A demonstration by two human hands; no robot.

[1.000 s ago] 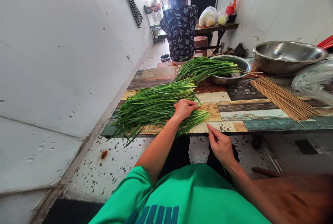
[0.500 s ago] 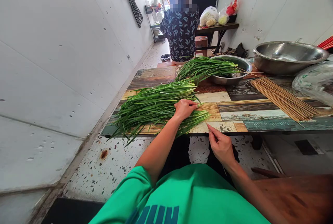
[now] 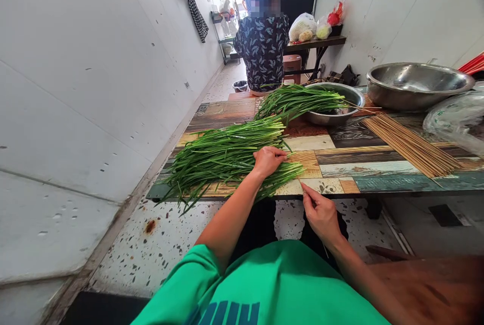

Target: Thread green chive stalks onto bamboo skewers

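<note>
A spread pile of garlic chives (image 3: pixel 223 156) lies across the table, leaves to the left and pale stem ends to the right. My left hand (image 3: pixel 269 159) rests over the stems on the near side, fingers pinched together on a few of them. Just off the table's front edge, my right hand (image 3: pixel 321 211) is closed around a thin bamboo skewer (image 3: pixel 326 250). The skewer's tip pokes out beyond the fingertips, and its other end shows below the palm. A gap separates that tip from the nearest stem ends.
More chives (image 3: pixel 302 101) lean over a steel bowl (image 3: pixel 355 95). Several skewers (image 3: pixel 412 143) are fanned out at right, near a larger steel basin (image 3: pixel 419 85) and a plastic bag (image 3: pixel 457 118). Beyond the table (image 3: pixel 223 113), a person (image 3: pixel 262 53) sits facing away.
Both hands have stayed almost still, and the view has shifted slightly. Another person has come into sight in the far doorway.
</note>
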